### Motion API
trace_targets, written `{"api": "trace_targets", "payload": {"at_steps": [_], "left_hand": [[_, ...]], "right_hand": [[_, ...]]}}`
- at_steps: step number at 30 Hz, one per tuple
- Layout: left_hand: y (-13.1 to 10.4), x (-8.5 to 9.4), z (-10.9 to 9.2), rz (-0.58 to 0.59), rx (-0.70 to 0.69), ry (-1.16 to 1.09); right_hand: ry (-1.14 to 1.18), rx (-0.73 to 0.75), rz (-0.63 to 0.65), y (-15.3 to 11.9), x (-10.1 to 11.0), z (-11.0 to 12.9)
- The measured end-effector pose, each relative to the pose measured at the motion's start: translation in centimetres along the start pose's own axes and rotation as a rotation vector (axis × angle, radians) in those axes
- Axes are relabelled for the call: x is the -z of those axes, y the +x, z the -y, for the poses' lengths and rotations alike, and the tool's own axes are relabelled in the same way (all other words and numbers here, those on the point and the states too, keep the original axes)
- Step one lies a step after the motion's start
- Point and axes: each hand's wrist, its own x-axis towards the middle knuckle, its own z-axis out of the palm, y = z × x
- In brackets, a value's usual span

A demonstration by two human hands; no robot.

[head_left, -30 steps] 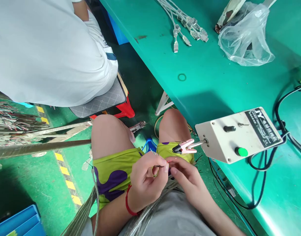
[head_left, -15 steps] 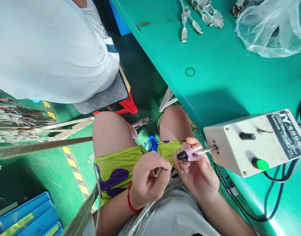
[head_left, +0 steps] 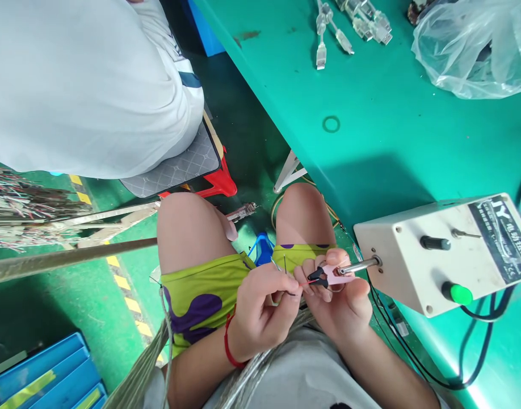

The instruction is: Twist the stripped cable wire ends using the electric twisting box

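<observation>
My left hand (head_left: 267, 309), with a red cord at its wrist, is closed in a pinch on thin wires. A red wire (head_left: 305, 283) runs from its fingertips towards a pink clip (head_left: 337, 275) with black jaws. Dark and pale wire ends stick up above the knuckles. My right hand (head_left: 343, 301) closes around the clip, thumb on one side and fingers on the other. The clip's black jaws stand apart near the red wire. A metal shaft (head_left: 360, 264) joins the clip to a white control box (head_left: 417, 255). Grey cables (head_left: 247, 378) lie across my lap.
The box has a green button (head_left: 460, 294) and stands on the green table (head_left: 371, 142). Clear USB cables (head_left: 341, 34) and a plastic bag (head_left: 473, 51) lie farther back. A co-worker in white (head_left: 94, 85) sits at left. Blue trays (head_left: 47, 375) are on the floor.
The clip's black jaws have spread apart, and my right thumb and fingers have shifted on it. My left hand has moved slightly right, nearer the clip.
</observation>
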Motion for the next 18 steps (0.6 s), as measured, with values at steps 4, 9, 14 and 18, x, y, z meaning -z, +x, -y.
{"api": "trace_targets", "payload": {"at_steps": [4,9,14,18], "left_hand": [[0.38,-0.13,-0.16,-0.001,-0.003,0.011],[0.51,-0.37,-0.19,0.003,-0.002,0.012],[0.39,-0.46,-0.16,-0.004,0.008,0.03],[0.37,-0.53,-0.23,-0.008,0.026,0.026]], "right_hand": [[0.007,0.021,-0.003,0.03,0.34,-0.13],[-0.022,0.022,0.002,-0.04,0.64,-0.2],[-0.045,0.019,-0.013,-0.06,0.61,-0.19],[-0.033,0.019,-0.005,-0.03,0.69,-0.17]]}}
